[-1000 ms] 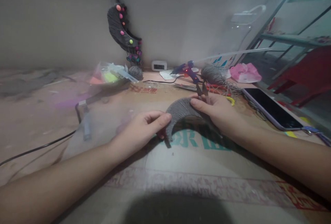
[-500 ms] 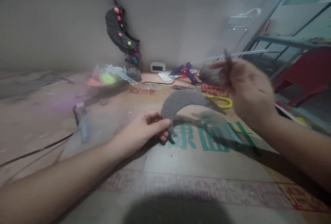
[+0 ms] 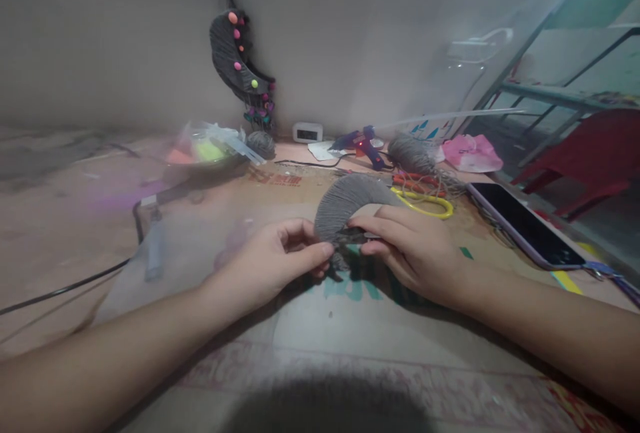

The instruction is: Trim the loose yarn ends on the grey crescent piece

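Observation:
A crescent wrapped in grey yarn (image 3: 345, 196) lies on a sheet of cardboard (image 3: 350, 333) in front of me. My left hand (image 3: 273, 263) pinches the crescent's near left tip between thumb and fingers. My right hand (image 3: 415, 253) is closed on a small dark cutting tool (image 3: 359, 237), which looks like thread snips. The tool's tip points at the same end of the crescent, close to my left fingers.
Behind the crescent lie yellow-handled scissors (image 3: 425, 201), a grey yarn ball (image 3: 407, 151) and a blue glue gun (image 3: 363, 141). A phone (image 3: 523, 223) lies at the right. A decorated dark crescent (image 3: 235, 59) hangs on the wall. A plastic bag (image 3: 205, 149) and a cable (image 3: 65, 286) are at the left.
My right hand rose off the crescent's right side with the tool, then came down at the left tip beside my left hand. The crescent shifted slightly.

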The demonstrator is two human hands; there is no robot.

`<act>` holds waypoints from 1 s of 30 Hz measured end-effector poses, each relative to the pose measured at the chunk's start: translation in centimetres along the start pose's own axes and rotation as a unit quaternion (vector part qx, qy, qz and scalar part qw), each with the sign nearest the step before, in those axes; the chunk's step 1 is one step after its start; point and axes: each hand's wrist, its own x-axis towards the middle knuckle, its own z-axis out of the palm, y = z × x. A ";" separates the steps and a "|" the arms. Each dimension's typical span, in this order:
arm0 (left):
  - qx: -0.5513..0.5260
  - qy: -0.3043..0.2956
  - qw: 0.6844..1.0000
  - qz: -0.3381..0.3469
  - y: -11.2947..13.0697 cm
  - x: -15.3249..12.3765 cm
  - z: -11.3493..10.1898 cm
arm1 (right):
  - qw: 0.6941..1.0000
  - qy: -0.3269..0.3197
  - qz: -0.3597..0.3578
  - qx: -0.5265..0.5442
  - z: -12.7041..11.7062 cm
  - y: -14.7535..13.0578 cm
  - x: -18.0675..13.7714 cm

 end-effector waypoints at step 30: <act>0.020 -0.025 0.999 -0.008 0.3 -0.5 0.1 | 0.994 0.049 -0.077 -0.063 0.0 0.3 -0.1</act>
